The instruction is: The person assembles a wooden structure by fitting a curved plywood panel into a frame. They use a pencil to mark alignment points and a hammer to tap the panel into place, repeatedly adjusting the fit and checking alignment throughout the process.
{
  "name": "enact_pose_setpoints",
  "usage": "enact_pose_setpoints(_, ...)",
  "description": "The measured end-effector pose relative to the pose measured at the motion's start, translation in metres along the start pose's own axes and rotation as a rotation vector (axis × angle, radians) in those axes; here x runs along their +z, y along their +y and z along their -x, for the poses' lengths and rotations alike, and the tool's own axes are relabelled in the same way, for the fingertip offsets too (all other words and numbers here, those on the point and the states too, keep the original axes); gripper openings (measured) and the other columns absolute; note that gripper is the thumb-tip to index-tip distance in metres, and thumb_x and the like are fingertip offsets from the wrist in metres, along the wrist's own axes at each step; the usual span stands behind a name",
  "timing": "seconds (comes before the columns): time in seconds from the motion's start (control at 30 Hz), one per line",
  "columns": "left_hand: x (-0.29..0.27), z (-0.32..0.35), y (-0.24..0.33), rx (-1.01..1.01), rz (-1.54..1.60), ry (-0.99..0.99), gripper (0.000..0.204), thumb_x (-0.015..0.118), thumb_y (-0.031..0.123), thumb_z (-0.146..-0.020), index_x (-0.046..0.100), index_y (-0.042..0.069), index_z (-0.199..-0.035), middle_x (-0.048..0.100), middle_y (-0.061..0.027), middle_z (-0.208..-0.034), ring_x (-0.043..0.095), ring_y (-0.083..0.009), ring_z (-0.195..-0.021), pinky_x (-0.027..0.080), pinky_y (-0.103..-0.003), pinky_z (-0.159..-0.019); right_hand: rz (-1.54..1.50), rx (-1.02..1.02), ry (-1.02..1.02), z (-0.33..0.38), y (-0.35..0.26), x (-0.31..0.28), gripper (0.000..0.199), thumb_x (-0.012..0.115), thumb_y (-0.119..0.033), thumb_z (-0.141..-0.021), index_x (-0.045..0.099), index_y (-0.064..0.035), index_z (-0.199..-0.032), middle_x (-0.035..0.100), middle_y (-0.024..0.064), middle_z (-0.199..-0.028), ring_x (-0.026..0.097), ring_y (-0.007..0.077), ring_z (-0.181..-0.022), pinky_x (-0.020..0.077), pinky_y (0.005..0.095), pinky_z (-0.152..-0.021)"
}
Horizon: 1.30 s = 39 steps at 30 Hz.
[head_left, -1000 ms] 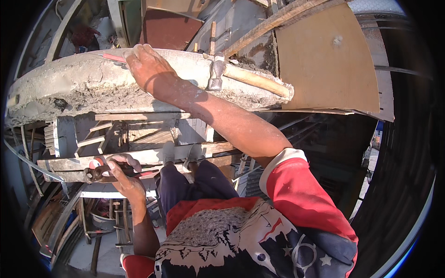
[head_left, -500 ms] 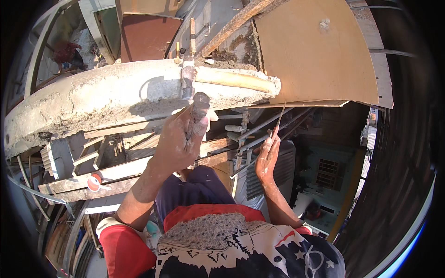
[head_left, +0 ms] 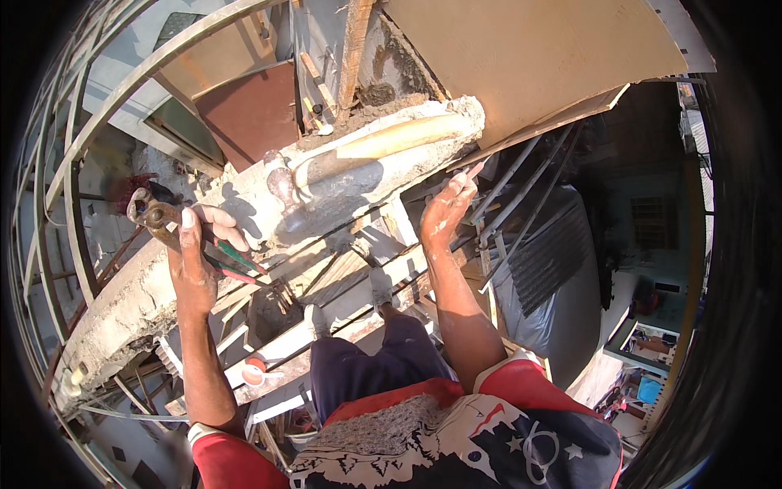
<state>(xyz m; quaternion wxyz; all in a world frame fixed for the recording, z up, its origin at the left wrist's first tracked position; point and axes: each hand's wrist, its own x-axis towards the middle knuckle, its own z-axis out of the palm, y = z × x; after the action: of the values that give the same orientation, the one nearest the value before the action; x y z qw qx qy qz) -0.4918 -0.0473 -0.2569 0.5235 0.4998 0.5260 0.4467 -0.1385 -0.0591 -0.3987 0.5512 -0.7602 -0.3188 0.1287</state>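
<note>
Scaffold planks below, concrete beam (head_left: 163,285) running 8-to-2 o'clock: left hand (head_left: 199,244) grips pincers (head_left: 163,220) at 9 o'clock, jaws up-left; right hand (head_left: 446,213) open, empty, fingertips on beam's end; hammer (head_left: 358,155) lies along beam between them, nearer right.

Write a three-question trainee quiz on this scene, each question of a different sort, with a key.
1. True or false: the left hand grips rusty pincers with red and green handles.
2. Where does the hammer lie? A) in the right hand B) on top of the concrete beam C) on the plywood sheet
3. Fill in: the right hand is open, its fingertips at the underside of the beam's ____ end.

Key: 1 true; 2 B; 3 right.
</note>
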Motion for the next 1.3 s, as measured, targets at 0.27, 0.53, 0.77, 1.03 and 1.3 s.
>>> enact_pose_setpoints(0.27,-0.059,0.000,-0.051,0.067,0.101,0.068,0.060,0.031,0.052,-0.109,0.059,0.000,-0.098,0.065,-0.0137,-0.074,0.065,-0.0226,-0.076,0.052,-0.035,-0.079,0.015,-0.102,0.333,-0.051,0.026,0.027,0.034,0.035,-0.025,-0.107,0.054,0.0028,-0.103,0.059,0.0192,-0.097,0.057,0.0343,-0.090,0.0439,0.0440,-0.086)
enact_pose_setpoints(0.53,-0.055,0.005,-0.050,0.155,-0.061,-0.014,0.066,0.035,0.054,-0.106,0.064,-0.003,-0.090,0.066,-0.0108,-0.075,0.061,-0.0205,-0.078,0.040,-0.040,-0.106,0.039,0.051,0.327,-0.060,-0.002,0.026,0.044,0.033,-0.029,-0.108,0.057,0.0040,-0.093,0.063,0.0214,-0.086,0.059,0.0382,-0.078,0.0463,0.0481,-0.074)
enact_pose_setpoints(0.77,-0.054,-0.001,-0.055,0.269,-0.087,-0.038,0.059,0.032,0.047,-0.107,0.060,-0.002,-0.090,0.063,-0.0123,-0.070,0.062,-0.0237,-0.081,0.036,-0.046,-0.112,0.479,-0.322,0.334,-0.009,0.062,0.044,0.056,0.032,-0.017,-0.105,0.030,-0.0048,-0.159,0.057,0.0177,-0.086,0.052,0.0269,-0.075,0.0449,0.0393,-0.070)
enact_pose_setpoints(1.03,-0.051,0.006,-0.047,0.179,-0.100,-0.065,0.056,0.027,0.041,-0.109,0.059,0.000,-0.090,0.062,-0.0116,-0.071,0.061,-0.0234,-0.079,0.038,-0.046,-0.110,-0.071,0.107,0.314,-0.064,-0.031,0.018,0.043,0.033,-0.030,-0.109,0.055,0.0043,-0.097,0.057,0.0143,-0.078,0.054,0.0280,-0.073,0.0443,0.0433,-0.072)
enact_pose_setpoints(1.3,-0.050,0.005,-0.039,0.155,-0.174,-0.099,0.055,0.026,0.042,-0.111,0.059,0.002,-0.091,0.061,-0.0098,-0.073,0.060,-0.0201,-0.079,0.043,-0.040,-0.103,0.265,-0.207,0.377,-0.045,-0.015,0.027,0.034,0.035,-0.021,-0.106,0.055,0.0061,-0.102,0.062,0.0249,-0.094,0.060,0.0447,-0.089,0.0452,0.0513,-0.081)
